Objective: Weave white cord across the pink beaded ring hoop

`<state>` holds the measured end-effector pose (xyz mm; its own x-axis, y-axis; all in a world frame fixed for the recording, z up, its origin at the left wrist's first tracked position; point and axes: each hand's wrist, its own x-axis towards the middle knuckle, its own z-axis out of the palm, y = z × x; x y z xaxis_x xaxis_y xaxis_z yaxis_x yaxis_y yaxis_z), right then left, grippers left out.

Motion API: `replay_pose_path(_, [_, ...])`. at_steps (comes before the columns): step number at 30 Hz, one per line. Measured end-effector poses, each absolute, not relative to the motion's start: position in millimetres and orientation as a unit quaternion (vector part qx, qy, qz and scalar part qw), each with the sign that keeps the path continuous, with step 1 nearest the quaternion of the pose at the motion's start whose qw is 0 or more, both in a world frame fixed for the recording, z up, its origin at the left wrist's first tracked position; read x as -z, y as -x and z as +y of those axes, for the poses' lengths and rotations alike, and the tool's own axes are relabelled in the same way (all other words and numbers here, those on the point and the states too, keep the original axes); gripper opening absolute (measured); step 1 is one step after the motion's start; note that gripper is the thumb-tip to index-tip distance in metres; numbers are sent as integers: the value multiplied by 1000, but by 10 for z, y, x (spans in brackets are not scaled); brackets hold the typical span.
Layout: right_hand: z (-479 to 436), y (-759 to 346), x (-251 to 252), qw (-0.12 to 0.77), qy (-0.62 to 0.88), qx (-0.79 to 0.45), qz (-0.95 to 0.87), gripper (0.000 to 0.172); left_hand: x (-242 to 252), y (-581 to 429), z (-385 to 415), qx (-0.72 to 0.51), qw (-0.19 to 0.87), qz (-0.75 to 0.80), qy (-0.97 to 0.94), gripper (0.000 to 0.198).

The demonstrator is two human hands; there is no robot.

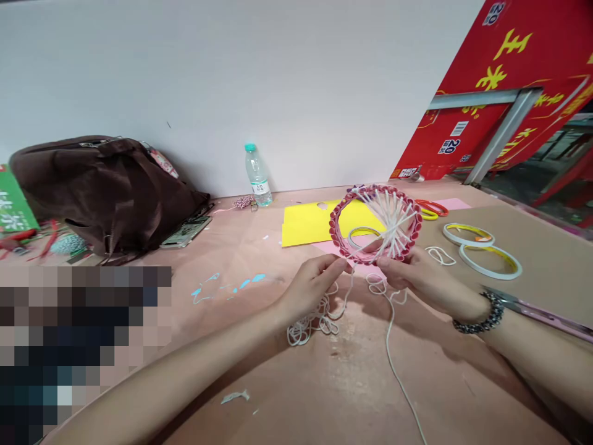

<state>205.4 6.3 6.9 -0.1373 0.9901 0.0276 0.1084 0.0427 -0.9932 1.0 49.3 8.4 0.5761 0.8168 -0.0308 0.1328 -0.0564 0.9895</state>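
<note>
A pink ring with a scalloped edge [332, 224] is held upright above the table, with white cord [393, 216] strung across its right part. My left hand [315, 283] pinches the ring's lower left edge, the thumb beside a strand of cord. The lower right edge is gripped by my right hand [412, 275], which has a dark beaded bracelet at the wrist. Loose white cord [306, 327] lies in a tangle under my left hand, and one strand runs down toward the near edge of the view.
Behind the ring lie yellow paper [306, 225] and pink paper. Tape rolls [491, 261] and scissors [546, 314] are at the right. A bottle [257, 176], a phone [188, 232] and a dark bag [125, 191] stand or lie farther left. Blue scraps [250, 281] dot the table.
</note>
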Motion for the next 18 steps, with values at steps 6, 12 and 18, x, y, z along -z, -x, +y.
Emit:
replay_pose_path(6, [43, -2049, -76, 437, 463, -528, -562, 26, -133, -22, 539, -323, 636, 336, -615, 34])
replay_pose_path(12, [50, -2068, -153, 389, 477, -508, -602, 31, -143, 14, 587, -317, 660, 329, -597, 28])
replay_pose_path(18, [242, -2498, -131, 287, 502, -493, -650, 29, -137, 22, 598, -338, 690, 324, -553, 28])
